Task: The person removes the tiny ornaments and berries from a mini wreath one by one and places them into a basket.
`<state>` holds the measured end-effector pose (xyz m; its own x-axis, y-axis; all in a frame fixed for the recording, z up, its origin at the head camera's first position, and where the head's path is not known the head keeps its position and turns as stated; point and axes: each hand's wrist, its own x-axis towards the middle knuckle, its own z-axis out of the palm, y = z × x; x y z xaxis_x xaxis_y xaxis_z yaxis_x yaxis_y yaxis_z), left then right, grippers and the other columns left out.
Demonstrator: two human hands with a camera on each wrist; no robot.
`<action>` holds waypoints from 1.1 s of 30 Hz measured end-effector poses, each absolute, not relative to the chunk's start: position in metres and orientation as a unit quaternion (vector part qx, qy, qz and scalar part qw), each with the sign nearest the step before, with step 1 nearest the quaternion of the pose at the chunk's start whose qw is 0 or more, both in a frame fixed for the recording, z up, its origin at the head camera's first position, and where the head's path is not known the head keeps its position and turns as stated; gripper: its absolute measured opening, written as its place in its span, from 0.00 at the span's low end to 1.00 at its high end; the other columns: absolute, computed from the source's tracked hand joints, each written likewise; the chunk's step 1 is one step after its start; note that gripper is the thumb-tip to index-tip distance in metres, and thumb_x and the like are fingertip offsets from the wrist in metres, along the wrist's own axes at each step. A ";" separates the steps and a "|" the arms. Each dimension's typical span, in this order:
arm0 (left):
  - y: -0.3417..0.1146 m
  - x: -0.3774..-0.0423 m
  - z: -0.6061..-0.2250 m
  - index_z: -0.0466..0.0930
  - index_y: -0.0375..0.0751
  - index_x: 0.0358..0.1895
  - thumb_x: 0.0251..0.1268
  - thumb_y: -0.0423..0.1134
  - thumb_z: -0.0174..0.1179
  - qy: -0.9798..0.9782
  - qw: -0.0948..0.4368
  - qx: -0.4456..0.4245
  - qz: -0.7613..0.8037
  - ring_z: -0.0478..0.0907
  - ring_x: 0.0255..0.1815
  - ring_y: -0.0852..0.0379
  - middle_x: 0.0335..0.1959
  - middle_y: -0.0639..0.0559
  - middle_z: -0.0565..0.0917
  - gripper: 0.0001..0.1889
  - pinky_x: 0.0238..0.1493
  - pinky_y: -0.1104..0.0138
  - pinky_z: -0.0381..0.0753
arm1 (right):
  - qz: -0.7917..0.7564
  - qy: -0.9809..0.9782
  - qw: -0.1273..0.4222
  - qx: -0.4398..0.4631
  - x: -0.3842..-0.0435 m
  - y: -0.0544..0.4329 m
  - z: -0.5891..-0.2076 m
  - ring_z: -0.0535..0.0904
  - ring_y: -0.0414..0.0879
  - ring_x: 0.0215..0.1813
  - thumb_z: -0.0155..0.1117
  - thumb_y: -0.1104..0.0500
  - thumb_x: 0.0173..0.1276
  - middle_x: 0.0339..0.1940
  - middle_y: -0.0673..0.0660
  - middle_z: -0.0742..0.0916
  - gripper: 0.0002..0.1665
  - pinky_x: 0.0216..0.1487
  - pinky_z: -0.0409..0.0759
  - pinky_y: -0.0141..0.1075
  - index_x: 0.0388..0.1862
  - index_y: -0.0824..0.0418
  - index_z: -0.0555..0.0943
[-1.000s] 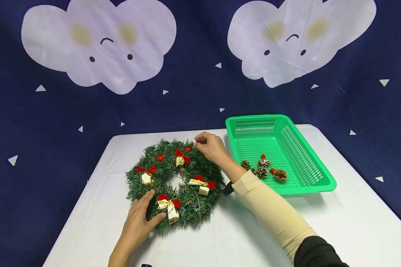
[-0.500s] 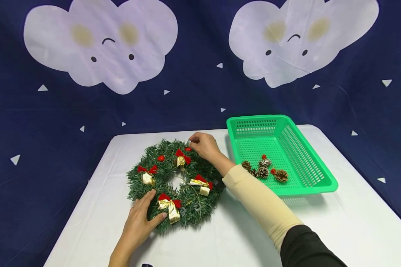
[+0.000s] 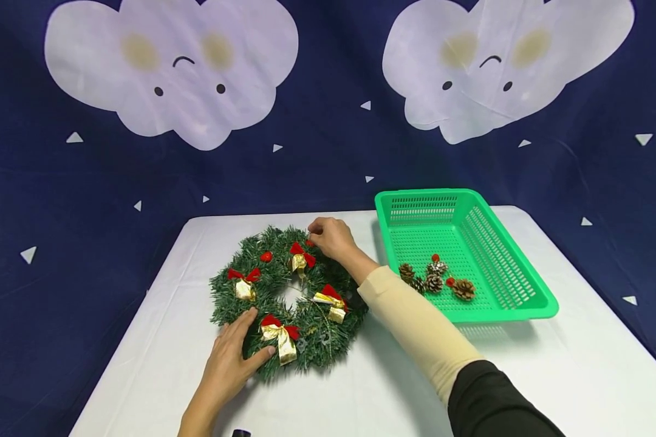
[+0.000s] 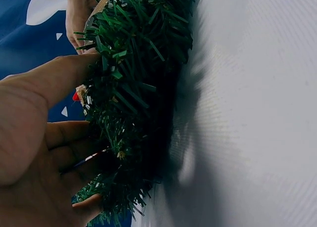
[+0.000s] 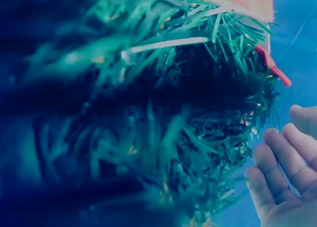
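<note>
A green artificial Christmas wreath (image 3: 319,337) lies on the white table, trimmed with several red-and-gold bows (image 3: 279,340) and a red berry (image 3: 266,257). My left hand (image 3: 231,355) rests at its near left edge, thumb and fingers spread. The left wrist view has the fingertips (image 4: 79,130) touching the greenery. Over the far right part my right hand (image 3: 333,237) bends its fingers, thumb and forefinger close together on a small, thin silvery bit. A second red berry is partly covered just below them. Beside the wreath, the right wrist view shows the curled fingers (image 5: 285,170).
Right of the wreath stands a green plastic basket (image 3: 525,267). Several pinecones (image 3: 463,289) and red berries (image 3: 451,281) lie in its near left part. A dark object (image 3: 241,433) shows at the bottom edge. Behind the table hangs a navy cloth with clouds (image 3: 328,182).
My right hand has moved left a little, to the berry at the wreath's far right, and stays there in the last half second. The left hand keeps its place on the wreath.
</note>
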<state>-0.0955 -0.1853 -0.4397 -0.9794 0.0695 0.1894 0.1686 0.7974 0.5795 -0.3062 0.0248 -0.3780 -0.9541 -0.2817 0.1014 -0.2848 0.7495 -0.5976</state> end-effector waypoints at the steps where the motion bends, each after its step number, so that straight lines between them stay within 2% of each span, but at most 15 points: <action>1: -0.185 -0.096 -0.440 0.61 0.39 0.70 0.53 0.52 0.67 -0.945 0.079 -0.062 -0.312 0.62 0.70 0.37 0.70 0.38 0.66 0.43 0.71 0.40 0.50 | 0.314 -0.937 0.003 0.154 -0.307 0.024 -0.379 0.83 0.48 0.45 0.60 0.54 0.68 0.45 0.54 0.88 0.15 0.45 0.79 0.37 0.51 0.56 0.82; 23: -0.185 -0.094 -0.441 0.61 0.39 0.70 0.53 0.51 0.67 -0.945 0.084 -0.061 -0.311 0.62 0.70 0.37 0.69 0.38 0.67 0.42 0.72 0.41 0.50 | 0.249 -0.952 0.023 0.175 -0.316 0.017 -0.393 0.83 0.49 0.48 0.63 0.53 0.66 0.46 0.53 0.88 0.14 0.54 0.80 0.41 0.48 0.55 0.84; 33: -0.185 -0.094 -0.442 0.61 0.39 0.70 0.52 0.50 0.68 -0.945 0.085 -0.057 -0.312 0.62 0.70 0.37 0.69 0.38 0.67 0.42 0.72 0.42 0.49 | 0.229 -0.958 -0.002 0.172 -0.318 0.017 -0.395 0.83 0.48 0.50 0.62 0.52 0.66 0.48 0.53 0.88 0.16 0.55 0.79 0.41 0.50 0.55 0.83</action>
